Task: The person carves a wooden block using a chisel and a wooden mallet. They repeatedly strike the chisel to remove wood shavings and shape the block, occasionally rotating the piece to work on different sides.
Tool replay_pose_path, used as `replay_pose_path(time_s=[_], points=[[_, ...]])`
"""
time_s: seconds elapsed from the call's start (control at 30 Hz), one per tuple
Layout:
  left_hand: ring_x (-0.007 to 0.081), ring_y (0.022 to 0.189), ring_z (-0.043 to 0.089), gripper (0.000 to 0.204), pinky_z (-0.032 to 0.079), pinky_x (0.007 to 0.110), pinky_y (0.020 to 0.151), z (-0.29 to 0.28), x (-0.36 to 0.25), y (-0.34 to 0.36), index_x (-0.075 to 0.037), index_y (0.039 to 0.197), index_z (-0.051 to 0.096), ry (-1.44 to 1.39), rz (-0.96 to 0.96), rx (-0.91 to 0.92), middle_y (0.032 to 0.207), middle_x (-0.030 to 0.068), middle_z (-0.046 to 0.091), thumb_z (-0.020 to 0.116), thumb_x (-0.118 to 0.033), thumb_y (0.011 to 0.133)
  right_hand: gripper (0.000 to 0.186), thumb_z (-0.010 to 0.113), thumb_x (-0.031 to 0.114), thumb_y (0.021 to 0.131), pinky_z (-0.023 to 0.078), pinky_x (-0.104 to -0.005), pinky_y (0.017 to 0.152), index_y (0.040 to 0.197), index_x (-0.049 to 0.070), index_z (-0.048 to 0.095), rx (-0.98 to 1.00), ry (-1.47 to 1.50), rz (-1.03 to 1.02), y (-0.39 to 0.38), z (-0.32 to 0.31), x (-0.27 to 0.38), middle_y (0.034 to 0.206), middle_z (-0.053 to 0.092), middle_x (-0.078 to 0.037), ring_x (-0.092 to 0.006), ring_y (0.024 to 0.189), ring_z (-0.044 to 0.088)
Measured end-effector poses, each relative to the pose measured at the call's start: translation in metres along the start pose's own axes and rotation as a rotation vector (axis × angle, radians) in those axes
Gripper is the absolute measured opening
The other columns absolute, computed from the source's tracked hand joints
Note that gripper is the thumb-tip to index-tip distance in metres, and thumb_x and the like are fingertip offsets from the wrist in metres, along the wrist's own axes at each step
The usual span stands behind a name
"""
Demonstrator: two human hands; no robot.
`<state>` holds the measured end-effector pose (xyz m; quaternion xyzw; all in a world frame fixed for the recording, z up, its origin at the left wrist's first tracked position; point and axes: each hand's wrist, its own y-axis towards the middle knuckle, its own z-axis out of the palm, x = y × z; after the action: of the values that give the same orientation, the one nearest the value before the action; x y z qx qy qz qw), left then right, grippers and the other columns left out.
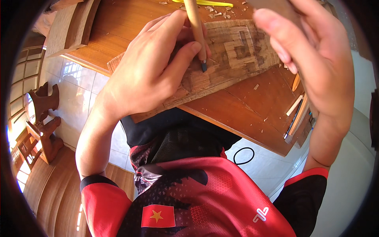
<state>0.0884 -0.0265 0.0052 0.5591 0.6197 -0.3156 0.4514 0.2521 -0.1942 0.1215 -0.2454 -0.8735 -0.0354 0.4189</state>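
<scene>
My left hand (148, 67) is closed round a wood chisel (195, 25) with a pale wooden handle. The chisel stands nearly upright, slightly tilted, its dark blade tip touching a carved wooden board (233, 73). Rectangular recesses are cut into the board, which lies slanted across the table and overhangs its near edge. To the right, my right hand (316, 59) is raised above the board's end, fingers wrapped round a brown block-like object (278, 5). Blur and the picture's upper edge hide most of that object, so its kind is unclear.
Wood shavings (217, 15) and a yellow strip-like item (215, 3) lie on the brown table (233, 110) beyond the board. Several slim tools (294, 114) rest by its right edge. A curved wooden piece (71, 29) is far left; a black loop (244, 156) shows below.
</scene>
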Motion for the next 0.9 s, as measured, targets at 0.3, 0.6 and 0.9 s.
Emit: replay_pose_path(time_s=[0.3, 0.6, 0.9], points=[[0.0199, 0.105, 0.064, 0.030, 0.049, 0.034, 0.100, 0.001, -0.005, -0.007, 0.006, 0.136, 0.045, -0.250, -0.031, -0.023, 0.109, 0.0145, 0.067, 0.044, 0.001, 0.106, 0.055, 0.063, 0.013, 0.101, 0.038, -0.0199, 0.055, 0.149, -0.008, 0.046, -0.040, 0.157, 0.066, -0.019, 0.013, -0.030, 0.104, 0.065, -0.007, -0.0042, 0.066, 0.048], [0.0192, 0.105, 0.064, 0.029, 0.048, 0.034, 0.100, -0.001, -0.005, -0.010, 0.005, 0.135, 0.045, -0.158, 0.007, -0.022, 0.110, 0.0146, 0.067, 0.042, 0.002, 0.106, 0.055, 0.063, 0.013, 0.101, 0.038, -0.0197, 0.055, 0.149, -0.009, 0.046, -0.007, 0.169, 0.030, -0.021, 0.009, -0.034, 0.105, 0.065, -0.005, -0.0042, 0.066, 0.048], [0.0166, 0.099, 0.065, 0.025, 0.050, 0.031, 0.090, -0.008, -0.009, -0.012, 0.001, 0.127, 0.051, 0.111, 0.084, 0.050, 0.107, 0.0104, 0.070, 0.046, 0.004, 0.103, 0.054, 0.062, 0.015, 0.102, 0.038, -0.0193, 0.054, 0.149, -0.007, 0.047, -0.012, 0.066, 0.017, -0.023, 0.009, -0.021, 0.103, 0.065, -0.005, -0.0036, 0.066, 0.048]])
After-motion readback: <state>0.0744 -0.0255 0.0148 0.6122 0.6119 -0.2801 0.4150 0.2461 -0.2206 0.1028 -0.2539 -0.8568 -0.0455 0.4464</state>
